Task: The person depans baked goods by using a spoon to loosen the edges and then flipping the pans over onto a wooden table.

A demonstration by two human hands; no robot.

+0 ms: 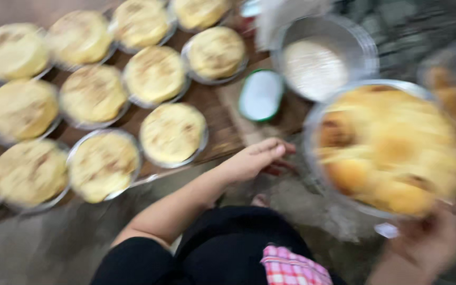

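Packaging in view: round foil tins (pixel 172 134), each holding a pale yellow baked round, set in rows on the wooden tabletop (pixel 222 113) beyond and left of the left hand (pixel 254 158). No labels, signs or screens are discernible; the view is blurred.

Flat breads (pixel 172 132): pale yellow, mottled with light brown patches; set in silver-grey metal plates (pixel 202 145).
Desk (pixel 215 108): dark reddish-brown wood with a slatted pattern.
Large tray (pixel 312 137): silver rim, heaped with golden-yellow to orange buns (pixel 391 148) showing darker brown spots.
Metal bowl (pixel 354 47): shiny grey, holding an off-white filling (pixel 312 68).
Small oval lid (pixel 261 95): white with a green edge.
Clothing (pixel 228 248): black.
Cloth (pixel 291 266): pink-and-white check.
Floor (pixel 43 243): dull grey-brown.
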